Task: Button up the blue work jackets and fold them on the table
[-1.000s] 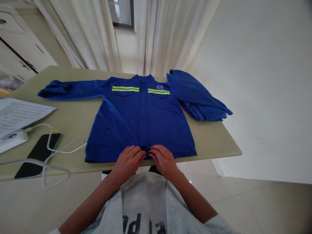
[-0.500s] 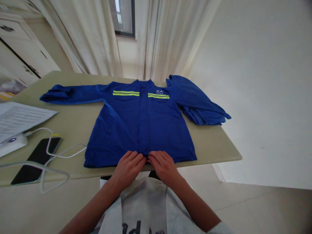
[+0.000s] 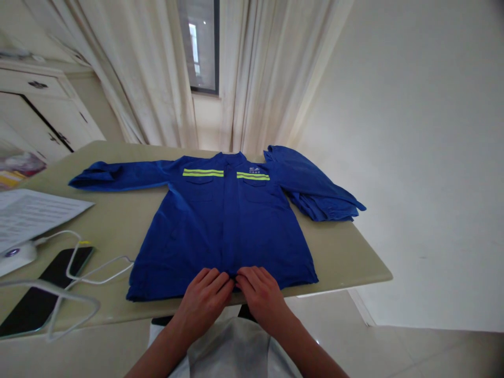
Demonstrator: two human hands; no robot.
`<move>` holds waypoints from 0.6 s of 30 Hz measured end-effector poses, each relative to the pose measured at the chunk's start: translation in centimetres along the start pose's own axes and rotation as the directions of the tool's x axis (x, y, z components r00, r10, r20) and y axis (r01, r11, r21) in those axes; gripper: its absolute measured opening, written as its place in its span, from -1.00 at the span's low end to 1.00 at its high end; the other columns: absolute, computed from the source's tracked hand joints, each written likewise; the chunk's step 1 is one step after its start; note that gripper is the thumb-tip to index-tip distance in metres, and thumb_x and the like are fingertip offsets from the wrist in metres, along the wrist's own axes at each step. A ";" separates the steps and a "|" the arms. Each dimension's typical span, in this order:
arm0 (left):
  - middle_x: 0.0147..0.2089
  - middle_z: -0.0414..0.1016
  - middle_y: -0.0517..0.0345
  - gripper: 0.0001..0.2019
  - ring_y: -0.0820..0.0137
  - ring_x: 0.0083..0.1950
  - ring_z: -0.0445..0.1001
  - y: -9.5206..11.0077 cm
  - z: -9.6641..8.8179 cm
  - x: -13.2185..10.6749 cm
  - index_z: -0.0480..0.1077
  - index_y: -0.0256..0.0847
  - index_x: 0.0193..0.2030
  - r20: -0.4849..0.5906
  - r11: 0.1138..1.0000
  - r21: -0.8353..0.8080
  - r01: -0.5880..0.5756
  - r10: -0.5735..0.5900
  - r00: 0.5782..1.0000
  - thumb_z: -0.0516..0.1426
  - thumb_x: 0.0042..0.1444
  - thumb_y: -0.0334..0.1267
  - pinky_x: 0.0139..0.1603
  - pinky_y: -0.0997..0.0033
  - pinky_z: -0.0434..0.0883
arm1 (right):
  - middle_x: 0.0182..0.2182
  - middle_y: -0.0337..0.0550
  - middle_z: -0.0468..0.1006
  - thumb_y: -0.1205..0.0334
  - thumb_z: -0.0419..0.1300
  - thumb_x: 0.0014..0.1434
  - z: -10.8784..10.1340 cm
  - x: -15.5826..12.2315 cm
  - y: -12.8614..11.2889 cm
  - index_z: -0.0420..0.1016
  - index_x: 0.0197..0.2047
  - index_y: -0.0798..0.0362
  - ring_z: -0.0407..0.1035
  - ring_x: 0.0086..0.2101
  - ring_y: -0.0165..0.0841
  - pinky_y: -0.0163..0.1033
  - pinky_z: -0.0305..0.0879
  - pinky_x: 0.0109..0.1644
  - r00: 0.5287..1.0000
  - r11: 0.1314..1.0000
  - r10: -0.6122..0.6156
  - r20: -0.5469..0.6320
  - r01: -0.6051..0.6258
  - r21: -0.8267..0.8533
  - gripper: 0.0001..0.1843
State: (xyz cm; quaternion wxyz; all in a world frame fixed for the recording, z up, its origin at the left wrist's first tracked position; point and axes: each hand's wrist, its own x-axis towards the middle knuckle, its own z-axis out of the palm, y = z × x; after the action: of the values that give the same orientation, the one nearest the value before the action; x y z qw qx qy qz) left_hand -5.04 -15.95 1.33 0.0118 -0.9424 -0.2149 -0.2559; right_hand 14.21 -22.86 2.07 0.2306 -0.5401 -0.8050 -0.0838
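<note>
A blue work jacket (image 3: pixel 232 226) with yellow-green reflective stripes lies spread front side up, its collar at the far side. My left hand (image 3: pixel 208 295) is closed on the bottom hem beside the front placket. Close against it, my right hand (image 3: pixel 262 294) grips the hem on the other side of the placket. The fingertips of both hands are partly hidden in the cloth. One sleeve stretches out to the left. The other lies over a folded pile of blue cloth (image 3: pixel 318 202) on the right.
The jacket rests on a pale green table (image 3: pixel 346 257), near its front edge. To the left are a black phone (image 3: pixel 47 291), a looping white cable (image 3: pixel 94 315), a white device (image 3: pixel 19 256) and printed paper (image 3: pixel 35 212). A white wall (image 3: pixel 425 157) stands at the right.
The camera view has tilted up, so everything sits lower in the picture. Both hands stay at the hem, and the jacket looks the same.
</note>
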 end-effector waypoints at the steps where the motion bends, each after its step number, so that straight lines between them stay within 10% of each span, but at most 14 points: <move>1: -0.26 0.47 0.14 -0.88 0.24 -0.23 0.32 0.0 0.1 0.0 0.41 -0.16 -0.16 0.001 1.000 -0.007 -0.005 0.005 1.000 0.12 0.34 -0.47 -0.14 0.17 0.21 | -0.15 -0.05 0.61 0.42 0.13 0.43 0.1 0.0 0.0 0.54 -0.12 0.09 0.44 -0.23 -0.21 -0.09 0.34 -0.16 1.000 1.000 -0.002 -0.002 0.002 -0.002 -0.85; 12: -0.27 0.44 0.11 -0.78 0.25 -0.23 0.31 0.3 0.9 -0.9 0.42 -0.22 -0.20 -0.077 0.997 -0.074 -0.009 0.004 0.997 0.03 0.33 -0.57 -0.09 0.19 0.22 | -0.27 -0.15 0.56 0.37 0.31 0.34 0.1 0.3 -0.4 0.48 -0.31 0.06 0.40 -0.29 -0.27 -0.14 0.26 -0.21 0.991 0.997 -0.007 0.136 0.018 -0.078 -0.84; 18: -0.25 0.47 0.07 -0.78 0.27 -0.22 0.34 0.1 0.7 -1.2 0.48 -0.28 -0.08 -0.133 0.993 -0.067 -0.094 0.084 0.987 0.00 0.40 -0.50 -0.09 0.21 0.22 | -0.16 -0.22 0.62 0.34 0.39 0.29 -0.2 0.6 0.7 0.62 -0.20 0.05 0.48 -0.19 -0.34 -0.25 0.35 -0.08 0.945 0.962 0.122 0.303 -0.187 0.197 -0.95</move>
State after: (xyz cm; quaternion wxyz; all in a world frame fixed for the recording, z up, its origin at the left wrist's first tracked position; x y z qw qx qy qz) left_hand -5.62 -16.46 0.17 0.0027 -0.9322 -0.1618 -0.3238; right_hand 14.77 -22.16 2.48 0.1759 -0.5789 -0.7892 0.1051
